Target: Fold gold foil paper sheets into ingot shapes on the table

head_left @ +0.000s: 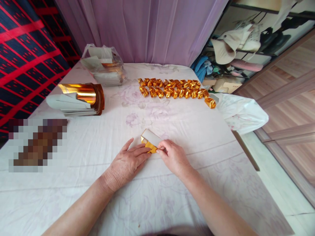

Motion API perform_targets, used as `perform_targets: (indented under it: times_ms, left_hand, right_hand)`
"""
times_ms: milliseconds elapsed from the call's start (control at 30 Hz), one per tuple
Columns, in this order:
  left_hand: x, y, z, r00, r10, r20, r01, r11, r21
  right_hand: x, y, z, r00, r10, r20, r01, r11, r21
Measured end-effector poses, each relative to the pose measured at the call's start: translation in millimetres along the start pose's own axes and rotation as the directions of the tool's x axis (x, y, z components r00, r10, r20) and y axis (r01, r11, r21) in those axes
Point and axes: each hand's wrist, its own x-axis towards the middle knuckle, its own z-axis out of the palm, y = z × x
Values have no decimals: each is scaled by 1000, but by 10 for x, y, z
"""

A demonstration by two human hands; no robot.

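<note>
A small sheet of gold foil paper [150, 140], white on its back and partly folded, lies on the white floral tablecloth [98, 147] in front of me. My left hand [128, 162] presses flat on its left part, fingers together. My right hand [172, 155] pinches the paper's right edge between thumb and fingertips. Two rows of several finished folded gold pieces [174, 88] lie farther back, with one piece [210, 102] apart at the right end.
A curled stack of gold foil sheets [78, 98] rests at the left. A clear plastic bag of more paper [104, 64] sits at the back. A white plastic bag [242, 113] hangs over the table's right edge. Purple curtain behind; shelves of shoes at right.
</note>
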Motion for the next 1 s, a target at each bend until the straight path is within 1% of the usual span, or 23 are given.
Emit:
perform_targets:
  times_ms: [300, 533, 600, 800, 900, 1000]
  left_hand:
    - [6, -1, 5, 1000, 2, 7, -2, 1000, 11]
    - [29, 82, 23, 999, -33, -20, 34, 997, 68]
    - [36, 93, 24, 999, -27, -20, 28, 997, 67]
    - [45, 88, 24, 1000, -30, -6, 30, 998, 64]
    - [50, 89, 21, 999, -37, -3, 37, 997, 63]
    - [52, 86, 18, 999, -40, 3, 40, 997, 60]
  right_hand:
    - [-3, 87, -22, 999, 37, -3, -36, 998, 58]
    - [-30, 111, -2, 999, -14, -44, 16, 998, 55]
    - [-41, 92, 13, 998, -15, -61, 18, 999, 37]
    - [-52, 3, 84, 993, 34, -115, -46, 993, -105]
    - [-42, -17, 80, 994, 52, -96, -62, 992, -110]
    - [-31, -8, 48, 997, 61, -54, -65, 995, -79]
